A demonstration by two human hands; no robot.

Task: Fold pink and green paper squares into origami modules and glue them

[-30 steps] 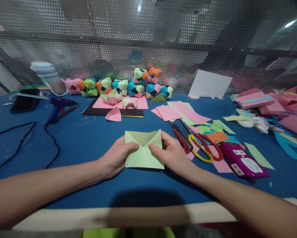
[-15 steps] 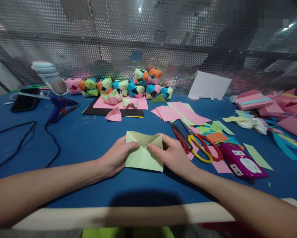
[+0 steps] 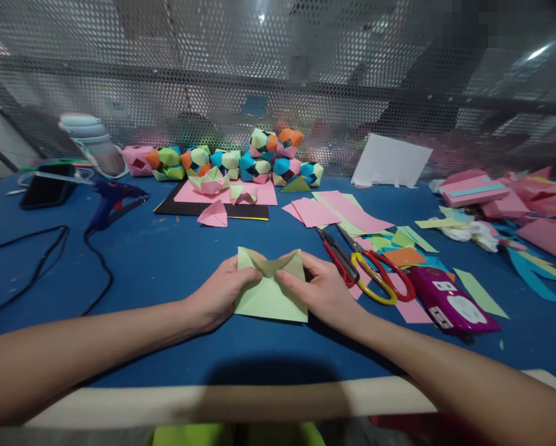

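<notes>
A creased square of pale green paper [image 3: 271, 300] is held between both hands above the blue table, its upper edge dipping inward at the middle. My left hand [image 3: 222, 290] pinches the left side, thumb on top and the other fingers behind the sheet. My right hand [image 3: 326, 288] grips the right side the same way, its thumb close to the centre crease. Beyond the paper lies a small folded pink piece [image 3: 213, 214]. Just right of my right hand are a red-handled cutter [image 3: 339, 260] and scissors [image 3: 383, 277] with red and yellow handles.
Colourful folded paper balls [image 3: 254, 167] line the back, by a perforated metal screen [image 3: 203, 118]. A blue glue gun [image 3: 113, 201], its cord, a phone [image 3: 49, 189] and a bottle [image 3: 94, 145] occupy the left. Paper scraps and a purple packet [image 3: 452, 300] lie on the right.
The green paper's upper edge has bent further inward at the middle, and its top corners stand up more. Both hands keep their hold in nearly the same place.
</notes>
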